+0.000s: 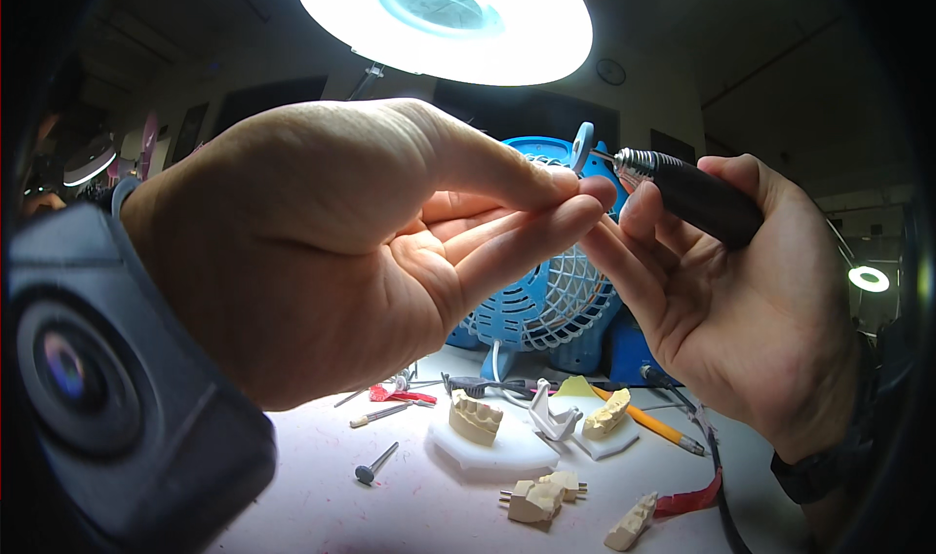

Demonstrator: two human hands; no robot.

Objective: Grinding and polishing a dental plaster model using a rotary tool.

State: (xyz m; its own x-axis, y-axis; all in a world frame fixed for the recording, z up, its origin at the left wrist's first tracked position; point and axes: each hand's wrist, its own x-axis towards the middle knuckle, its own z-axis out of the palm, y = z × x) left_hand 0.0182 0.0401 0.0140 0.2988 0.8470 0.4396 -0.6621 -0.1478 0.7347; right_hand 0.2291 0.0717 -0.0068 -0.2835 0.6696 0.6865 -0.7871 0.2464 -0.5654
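My right hand wraps round a rotary handpiece with a black grip and a silver collar. A thin shank at its tip carries a blue-grey disc, seen nearly edge-on. Just below the disc, my left hand pinches with thumb and fingertips. Whatever lies in that pinch is too small or too covered to make out. The fingertips of both hands come close together in front of the blue fan, and the right fingers seem to touch the left ones.
Behind my hands stands a blue fan; a bright ring lamp hangs above. On the white table are a tooth model, plaster pieces, a white hinged articulator, an orange pencil, a loose bur and a cable.
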